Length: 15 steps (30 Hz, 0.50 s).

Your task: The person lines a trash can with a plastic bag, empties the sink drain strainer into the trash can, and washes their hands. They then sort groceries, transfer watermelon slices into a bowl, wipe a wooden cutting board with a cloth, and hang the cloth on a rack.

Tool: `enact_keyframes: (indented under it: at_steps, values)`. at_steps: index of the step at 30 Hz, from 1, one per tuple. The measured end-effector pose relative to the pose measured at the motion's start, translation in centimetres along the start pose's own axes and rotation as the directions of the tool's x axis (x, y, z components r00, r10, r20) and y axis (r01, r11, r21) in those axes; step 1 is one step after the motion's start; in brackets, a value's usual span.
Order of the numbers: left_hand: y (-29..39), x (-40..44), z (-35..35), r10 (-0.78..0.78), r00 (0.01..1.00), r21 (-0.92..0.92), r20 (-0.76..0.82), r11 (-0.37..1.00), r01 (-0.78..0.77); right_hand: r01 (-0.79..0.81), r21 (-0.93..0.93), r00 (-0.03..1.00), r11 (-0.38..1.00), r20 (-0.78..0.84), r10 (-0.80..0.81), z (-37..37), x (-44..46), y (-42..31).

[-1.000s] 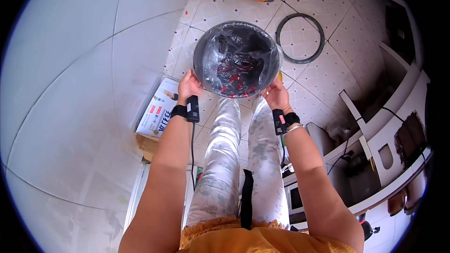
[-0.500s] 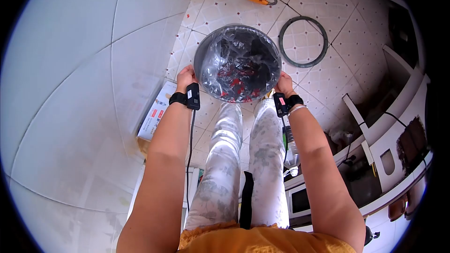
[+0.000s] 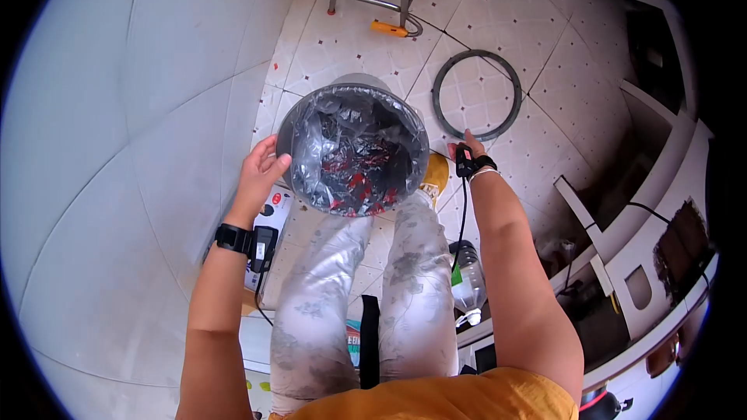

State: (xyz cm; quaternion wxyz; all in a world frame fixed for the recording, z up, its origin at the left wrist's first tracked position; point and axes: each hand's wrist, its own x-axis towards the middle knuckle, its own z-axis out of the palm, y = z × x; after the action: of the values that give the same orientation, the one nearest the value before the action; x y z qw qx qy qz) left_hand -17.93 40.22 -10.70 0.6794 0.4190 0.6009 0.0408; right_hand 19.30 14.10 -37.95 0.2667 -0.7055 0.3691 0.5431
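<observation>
A dark round bin (image 3: 288, 128) lined with a clear plastic bag stands in front of my legs, with red bits on the bag's inside near the bottom. My left hand (image 3: 264, 167) is at the bin's left side, thumb against the rim and fingers around the outer wall. To the right, apart from the bin, my right hand (image 3: 468, 148) is beside the lower edge of a grey-green ring (image 3: 513, 109) lying on the floor. Its fingers are partly hidden by the strapped device, so its grip cannot be made out.
A metal-legged stand (image 3: 369, 1) with an orange-handled tool (image 3: 389, 29) is at the top. A clear bottle (image 3: 468, 288) stands right of my legs. A printed box (image 3: 274, 222) lies by the left wall. White cabinetry (image 3: 622, 249) with open compartments lines the right.
My right hand has left the bin and moved right to the ring. My left hand remains at the bin, its thumb now at the rim. The view has shifted, and the bin appears lower and further left.
</observation>
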Motion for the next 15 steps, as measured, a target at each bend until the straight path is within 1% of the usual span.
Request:
enact_keyframes:
  at_steps: [1,2,4,5,6,7,8,9,10,12,13,14,15]
  values:
    - [-0.4,0.3,-0.2,0.040,0.999,0.058,0.011,0.997,-0.041,0.061,-0.051,0.998,0.997,0.017,-0.060,-0.9,5.9,1.2]
    - [-0.6,0.6,-0.4,0.080,0.996,0.117,0.026,0.990,-0.082,0.063,-0.041,0.998,0.997,0.032,-0.062,-1.7,10.1,1.9]
    - [-0.2,0.5,-0.3,0.095,0.995,0.151,0.018,0.984,-0.096,0.279,-0.258,0.955,0.925,0.175,-0.239,-1.0,10.2,2.1]
    - [-0.1,0.5,-0.2,0.093,0.996,0.116,0.014,0.989,-0.094,0.249,-0.163,0.958,0.955,0.186,-0.218,-1.5,10.1,1.7]
    - [-0.2,0.6,-0.1,0.088,0.996,0.076,0.014,0.993,-0.089,0.247,-0.155,0.958,0.957,0.185,-0.217,-0.4,5.7,0.5]
    - [-0.6,0.6,-0.1,0.084,0.996,0.079,0.023,0.993,-0.086,0.120,0.026,0.987,0.992,0.104,-0.122,0.6,1.3,-0.4]
    - [-1.1,0.7,-0.2,0.052,0.999,0.117,-0.001,0.992,-0.052,0.002,0.212,0.999,0.977,0.037,-0.010,0.9,-1.7,-0.6]
    - [-1.4,0.6,-0.1,0.022,0.999,0.151,-0.027,0.988,-0.017,-0.026,0.302,0.995,0.953,0.098,-0.004,0.2,-3.0,-0.4]
    - [-1.3,0.4,0.4,0.013,1.000,0.142,-0.019,0.990,-0.010,0.065,0.273,0.986,0.960,0.132,-0.104,-0.6,-4.8,0.0]
    - [-1.1,0.1,1.0,-0.052,0.999,0.037,0.005,0.998,0.052,0.187,0.232,0.967,0.955,0.130,-0.220,-2.4,-9.9,0.6]
    - [-1.6,0.1,1.1,-0.077,0.997,0.027,0.000,0.997,0.077,0.308,0.141,0.950,0.941,0.006,-0.312,-1.7,-15.8,0.2]
    - [-2.0,0.1,1.4,-0.087,0.996,0.025,-0.006,0.996,0.087,0.377,0.142,0.925,0.915,-0.010,-0.380,-1.4,-20.3,0.4]
    - [-2.4,0.0,1.8,-0.025,0.998,0.000,-0.064,1.000,0.025,0.462,0.052,0.886,0.886,0.031,-0.463,-1.9,-22.9,1.0]
